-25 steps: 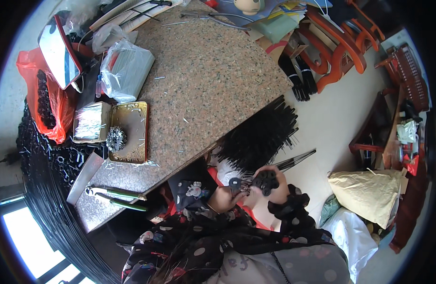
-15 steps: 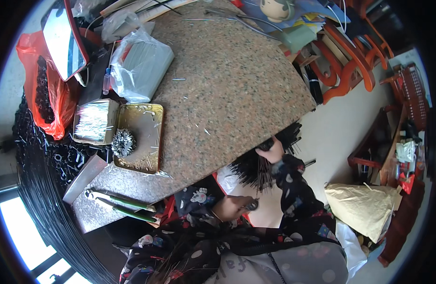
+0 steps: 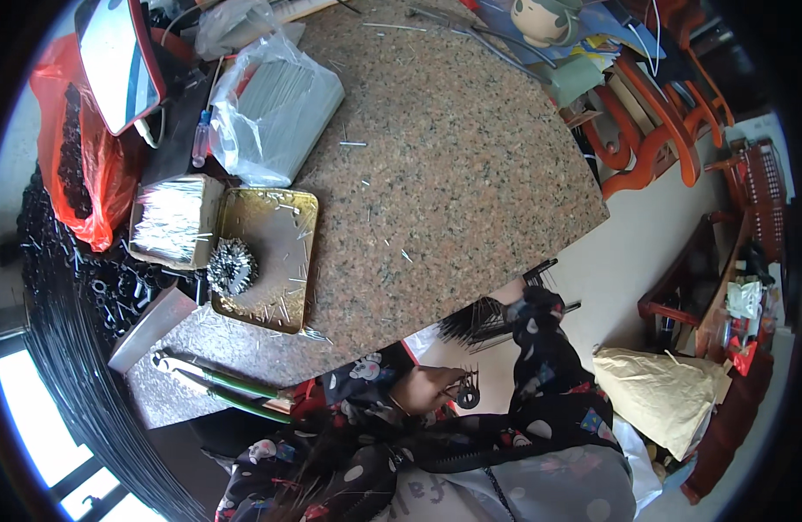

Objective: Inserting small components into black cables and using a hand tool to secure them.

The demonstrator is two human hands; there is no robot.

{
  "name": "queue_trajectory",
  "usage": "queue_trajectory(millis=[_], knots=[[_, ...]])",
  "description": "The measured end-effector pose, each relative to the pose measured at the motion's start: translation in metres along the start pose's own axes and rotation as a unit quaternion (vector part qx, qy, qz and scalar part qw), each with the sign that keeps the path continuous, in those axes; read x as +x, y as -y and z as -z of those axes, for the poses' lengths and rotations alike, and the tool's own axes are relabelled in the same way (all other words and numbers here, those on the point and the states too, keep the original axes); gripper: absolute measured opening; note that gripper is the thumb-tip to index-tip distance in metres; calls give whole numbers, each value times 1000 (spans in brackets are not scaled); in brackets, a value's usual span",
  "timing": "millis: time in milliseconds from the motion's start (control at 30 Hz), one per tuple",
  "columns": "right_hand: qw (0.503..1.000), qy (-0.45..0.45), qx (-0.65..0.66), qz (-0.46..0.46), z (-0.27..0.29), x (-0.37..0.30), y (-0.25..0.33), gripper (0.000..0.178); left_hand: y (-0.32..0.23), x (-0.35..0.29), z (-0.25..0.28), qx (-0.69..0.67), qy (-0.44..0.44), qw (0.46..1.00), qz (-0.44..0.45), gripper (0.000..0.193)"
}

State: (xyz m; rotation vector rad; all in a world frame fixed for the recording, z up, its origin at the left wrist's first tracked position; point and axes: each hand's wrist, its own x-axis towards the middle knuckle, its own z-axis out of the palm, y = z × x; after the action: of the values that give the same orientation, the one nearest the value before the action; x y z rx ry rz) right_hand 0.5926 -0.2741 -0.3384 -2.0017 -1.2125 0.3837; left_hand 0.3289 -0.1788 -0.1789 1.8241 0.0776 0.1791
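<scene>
My left hand (image 3: 425, 389) is closed below the table edge, close to my body. At its fingertips are small black ringed pieces (image 3: 468, 398) with thin prongs standing up; their exact kind is hard to make out. My right hand (image 3: 511, 292) reaches to the table's edge, its fingers mostly hidden by the edge and sleeve. Beside it, a bundle of thin black rods (image 3: 475, 322) sticks out below the tabletop. Whether the right hand touches the rods cannot be seen.
On the speckled stone table (image 3: 453, 174) stand a gold tray (image 3: 275, 252) with a ball of metal pins (image 3: 232, 267), and a box of thin white rods (image 3: 170, 222). Green-handled pliers (image 3: 244, 387) lie at the near edge. A brown paper bag (image 3: 653, 391) is at right.
My right hand has slipped further behind the table edge, and less of the rod bundle shows. The ringed pieces at my left hand show more plainly. The whole view has shifted slightly.
</scene>
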Motion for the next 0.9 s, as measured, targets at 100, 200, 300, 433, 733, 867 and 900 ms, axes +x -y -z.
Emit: queue_trajectory(millis=[100, 200, 300, 433, 733, 867, 900], knots=[[991, 41, 90, -88, 47, 3, 62, 47, -8, 5, 5, 23, -2, 1000, 4, 29], [989, 74, 103, -80, 46, -2, 53, 38, -11, 7, 4, 33, -1, 999, 22, 29], [997, 44, 17, -56, 37, -13, 37, 40, -9, 9, 1, 36, -5, 999, 22, 28], [998, 50, 25, -40, 29, -5, 38, 50, -4, 4, 3, 33, 67, 994, 74, 42], [969, 73, -199, 128, -2, -25, -29, 69, -2, 7, 3, 26, 56, 995, 80, 37], [979, 67, -180, 67, 3, -11, -29, 69, 2, 9, 2, 24, 71, 992, 99, 37], [982, 64, -174, 47, 4, -7, -28, 70, 4, 9, 1, 20, 62, 994, 91, 36]])
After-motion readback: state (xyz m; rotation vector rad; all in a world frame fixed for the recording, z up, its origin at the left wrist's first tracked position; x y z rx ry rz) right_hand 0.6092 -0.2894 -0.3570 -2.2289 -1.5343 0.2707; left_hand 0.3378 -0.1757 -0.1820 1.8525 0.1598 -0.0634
